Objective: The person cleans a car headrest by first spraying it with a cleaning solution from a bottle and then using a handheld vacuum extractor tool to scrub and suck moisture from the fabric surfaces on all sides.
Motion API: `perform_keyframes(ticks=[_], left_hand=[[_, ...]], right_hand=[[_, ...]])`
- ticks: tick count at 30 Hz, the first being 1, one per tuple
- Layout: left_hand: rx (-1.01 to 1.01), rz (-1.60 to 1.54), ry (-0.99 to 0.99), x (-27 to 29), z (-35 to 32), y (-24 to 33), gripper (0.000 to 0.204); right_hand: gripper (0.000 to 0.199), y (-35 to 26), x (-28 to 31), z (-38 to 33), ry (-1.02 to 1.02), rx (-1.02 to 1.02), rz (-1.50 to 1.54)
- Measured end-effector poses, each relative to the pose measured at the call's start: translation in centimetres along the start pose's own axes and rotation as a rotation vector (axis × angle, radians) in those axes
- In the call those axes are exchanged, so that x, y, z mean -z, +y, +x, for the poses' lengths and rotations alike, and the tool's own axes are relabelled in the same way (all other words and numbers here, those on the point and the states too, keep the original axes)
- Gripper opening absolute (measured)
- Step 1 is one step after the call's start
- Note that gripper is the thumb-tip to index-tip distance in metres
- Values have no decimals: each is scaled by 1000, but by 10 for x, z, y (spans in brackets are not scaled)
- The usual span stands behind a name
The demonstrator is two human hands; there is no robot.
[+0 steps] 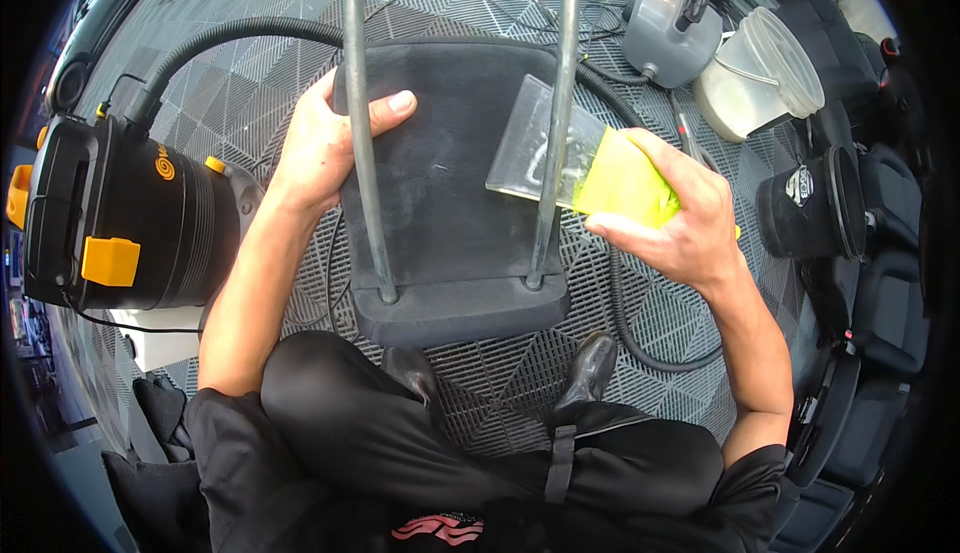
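A black car headrest [440,193] is held over my lap, its two metal posts [366,143] pointing away from me. My left hand [318,153] grips its left edge, with the thumb laid over the front by the left post. In my right hand [690,213] is a flat suction nozzle [528,148], clear plastic at the front and neon yellow where my fingers wrap it. The clear part lies behind the right post, over the headrest's right side; whether it touches the fabric I cannot tell. The surface carries faint pale marks.
A black vacuum [180,223] with yellow latches stands at left, its ribbed hose [235,28] arching behind the headrest and looping at right. A grey tank [672,28], a clear bucket [735,93], a black bin [812,208] and black car seats [890,293] line the right. Grid tiles cover the floor.
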State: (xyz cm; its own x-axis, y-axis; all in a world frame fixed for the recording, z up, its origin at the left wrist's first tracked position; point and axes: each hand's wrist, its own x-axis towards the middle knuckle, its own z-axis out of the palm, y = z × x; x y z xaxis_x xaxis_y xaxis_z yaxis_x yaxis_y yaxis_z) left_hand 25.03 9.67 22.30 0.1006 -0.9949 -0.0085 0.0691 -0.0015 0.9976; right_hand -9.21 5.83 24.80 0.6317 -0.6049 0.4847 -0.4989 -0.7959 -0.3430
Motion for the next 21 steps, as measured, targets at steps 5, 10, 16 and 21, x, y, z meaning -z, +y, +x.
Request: perform_keyframes(ticks=[5, 10, 16, 21], left_hand=[[7, 31, 13, 3, -1, -1, 41], [0, -79, 35, 15, 1, -5, 41], [-42, -45, 22, 21, 2, -6, 41], [21, -21, -37, 18, -6, 4, 44]], right_hand=[[73, -2, -4, -6, -1, 6, -7], [72, -3, -7, -11, -23, 29, -29], [74, -6, -1, -17, -80, 31, -67], [75, -4, 8, -19, -70, 57, -29]])
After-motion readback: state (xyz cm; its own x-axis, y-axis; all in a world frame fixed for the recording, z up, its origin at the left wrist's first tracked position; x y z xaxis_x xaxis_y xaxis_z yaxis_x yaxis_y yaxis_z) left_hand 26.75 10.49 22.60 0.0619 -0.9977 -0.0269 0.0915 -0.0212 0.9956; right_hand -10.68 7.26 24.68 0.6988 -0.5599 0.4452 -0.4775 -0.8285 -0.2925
